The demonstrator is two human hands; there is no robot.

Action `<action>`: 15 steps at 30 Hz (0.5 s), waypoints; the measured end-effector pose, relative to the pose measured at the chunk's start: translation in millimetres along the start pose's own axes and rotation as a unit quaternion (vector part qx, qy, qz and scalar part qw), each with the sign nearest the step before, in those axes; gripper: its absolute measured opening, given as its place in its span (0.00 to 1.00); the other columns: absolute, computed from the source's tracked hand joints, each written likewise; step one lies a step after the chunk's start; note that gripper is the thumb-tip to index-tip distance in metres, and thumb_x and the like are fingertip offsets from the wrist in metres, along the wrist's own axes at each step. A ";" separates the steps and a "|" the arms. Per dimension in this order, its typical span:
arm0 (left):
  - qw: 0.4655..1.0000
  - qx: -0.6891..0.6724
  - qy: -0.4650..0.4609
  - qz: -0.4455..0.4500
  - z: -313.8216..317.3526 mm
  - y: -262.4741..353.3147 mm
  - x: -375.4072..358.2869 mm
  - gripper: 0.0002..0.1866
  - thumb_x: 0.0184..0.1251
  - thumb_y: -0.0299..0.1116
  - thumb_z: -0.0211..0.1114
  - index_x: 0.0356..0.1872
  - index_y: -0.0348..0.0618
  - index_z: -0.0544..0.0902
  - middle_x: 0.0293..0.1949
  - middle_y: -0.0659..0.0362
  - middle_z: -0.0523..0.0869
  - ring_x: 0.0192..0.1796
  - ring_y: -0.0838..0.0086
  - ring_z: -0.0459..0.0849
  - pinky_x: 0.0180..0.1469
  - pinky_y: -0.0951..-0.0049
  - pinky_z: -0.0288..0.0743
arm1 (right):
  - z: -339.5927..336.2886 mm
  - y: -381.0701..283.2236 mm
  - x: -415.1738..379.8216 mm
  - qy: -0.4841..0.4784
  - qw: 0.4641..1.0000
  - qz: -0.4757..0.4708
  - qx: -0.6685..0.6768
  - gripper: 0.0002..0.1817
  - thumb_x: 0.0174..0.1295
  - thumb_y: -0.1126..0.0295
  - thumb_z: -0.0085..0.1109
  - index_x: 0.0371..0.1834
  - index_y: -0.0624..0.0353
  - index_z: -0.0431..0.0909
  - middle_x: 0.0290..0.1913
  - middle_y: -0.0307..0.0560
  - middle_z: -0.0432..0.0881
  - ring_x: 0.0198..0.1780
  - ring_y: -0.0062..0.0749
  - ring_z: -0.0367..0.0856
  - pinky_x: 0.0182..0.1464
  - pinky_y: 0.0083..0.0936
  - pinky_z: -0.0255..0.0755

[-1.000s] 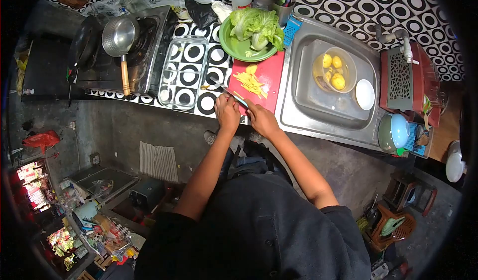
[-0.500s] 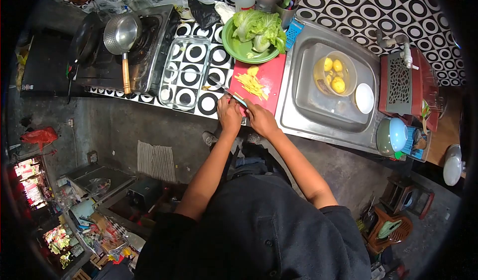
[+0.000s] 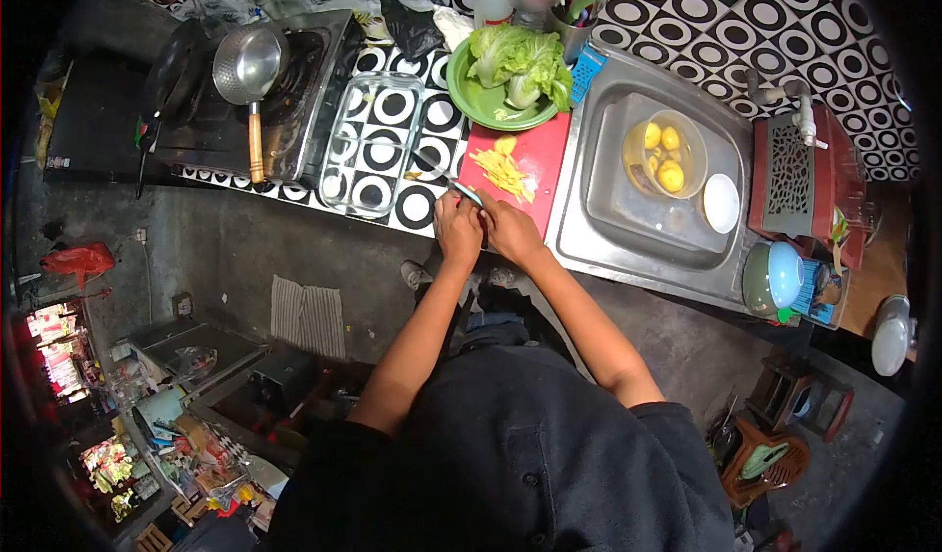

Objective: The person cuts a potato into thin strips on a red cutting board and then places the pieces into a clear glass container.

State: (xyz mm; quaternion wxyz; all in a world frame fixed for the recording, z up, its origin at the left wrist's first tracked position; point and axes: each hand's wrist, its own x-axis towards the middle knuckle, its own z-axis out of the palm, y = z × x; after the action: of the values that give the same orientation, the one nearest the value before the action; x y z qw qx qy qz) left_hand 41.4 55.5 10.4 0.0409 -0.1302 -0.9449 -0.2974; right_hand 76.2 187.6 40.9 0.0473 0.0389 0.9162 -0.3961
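A knife (image 3: 467,194) with a pale teal handle points up and left, its blade over the patterned counter tiles. My right hand (image 3: 508,230) is closed around the handle at the near edge of the red cutting board (image 3: 542,199). Close against it, my left hand (image 3: 457,233) has its fingers curled by the knife; whatever they hold is hidden. Yellow strips, apparently cut potato (image 3: 502,173), lie heaped on the board, with a larger yellow piece (image 3: 505,145) behind them.
A green bowl (image 3: 461,86) of leafy greens stands behind the strips. Left are a glass dish (image 3: 329,164) and a stove with a saucepan (image 3: 250,66). Right, the sink (image 3: 564,223) holds a tub (image 3: 640,184) with peeled potatoes and a white bowl (image 3: 721,204).
My hands have drawn closer together, and the left fingers now sit nearer the knife handle. The whole view has shifted slightly. The strips look unchanged.
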 end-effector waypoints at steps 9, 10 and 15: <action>0.999 -0.002 0.027 0.021 2.7 -1.9 -1.3 0.15 0.65 0.27 0.69 0.53 0.36 0.88 0.53 0.51 0.80 0.60 0.53 0.77 0.63 0.54 0.72 | 2.3 -0.8 8.8 0.006 0.999 0.015 0.034 0.26 0.75 0.64 0.54 0.75 0.54 0.71 0.44 0.70 0.86 0.48 0.66 0.86 0.50 0.54 0.80; 0.999 0.001 0.025 0.020 2.4 -1.3 -0.8 0.15 0.65 0.27 0.69 0.53 0.36 0.87 0.53 0.51 0.80 0.60 0.53 0.77 0.62 0.54 0.72 | 2.7 -0.6 9.6 0.007 0.999 0.017 0.034 0.26 0.75 0.64 0.54 0.75 0.54 0.71 0.45 0.70 0.86 0.48 0.66 0.86 0.50 0.55 0.79; 1.000 -0.006 0.022 0.014 4.9 -2.5 -1.5 0.18 0.66 0.27 0.68 0.56 0.36 0.86 0.54 0.51 0.80 0.61 0.53 0.77 0.63 0.54 0.72 | 3.0 -2.9 14.7 0.014 0.997 0.044 0.066 0.25 0.75 0.65 0.53 0.75 0.55 0.72 0.48 0.69 0.86 0.51 0.64 0.86 0.54 0.54 0.79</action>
State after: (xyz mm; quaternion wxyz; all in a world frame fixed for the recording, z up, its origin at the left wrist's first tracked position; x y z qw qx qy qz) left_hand 42.2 56.0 4.7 0.0648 -0.1375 -0.9401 -0.3051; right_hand 61.5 183.9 39.2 0.0487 0.0875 0.8858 -0.4531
